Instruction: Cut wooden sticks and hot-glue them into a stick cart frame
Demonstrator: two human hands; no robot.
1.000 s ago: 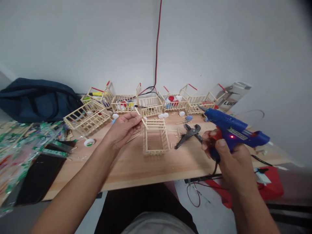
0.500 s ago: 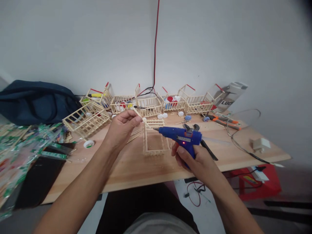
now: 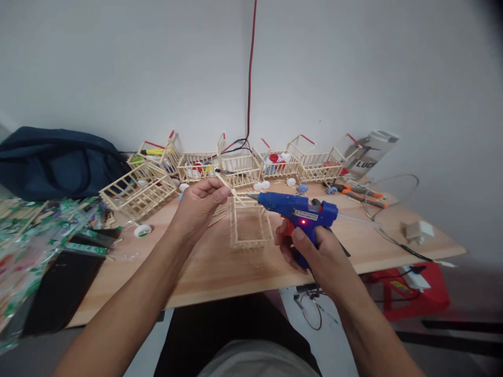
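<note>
My left hand (image 3: 201, 204) pinches a thin wooden stick (image 3: 225, 183) between thumb and fingertips, above the table. A small whitish spot shows on the stick; I cannot make out what it is. My right hand (image 3: 310, 248) grips a blue hot glue gun (image 3: 286, 205) by its handle, its red light lit. The gun's nozzle points left, close to the lower end of the stick; whether they touch is unclear. Below both hands lies a rectangular frame of wooden sticks (image 3: 251, 242), and several loose sticks (image 3: 217, 215) lie to its left.
Several stick-built baskets (image 3: 320, 166) with red-tipped handles line the wall. Bottle caps (image 3: 142, 230) lie scattered about. Orange-handled pliers (image 3: 363, 195), a clear bottle (image 3: 371, 152) and a white plug (image 3: 419, 230) are on the right. A dark blue bag (image 3: 58, 162) and plastic-wrapped sticks (image 3: 35, 246) occupy the left.
The glue gun has moved slightly right, and its nozzle has risen nearer the height of the stick. My left hand, still pinching the stick, has barely shifted.
</note>
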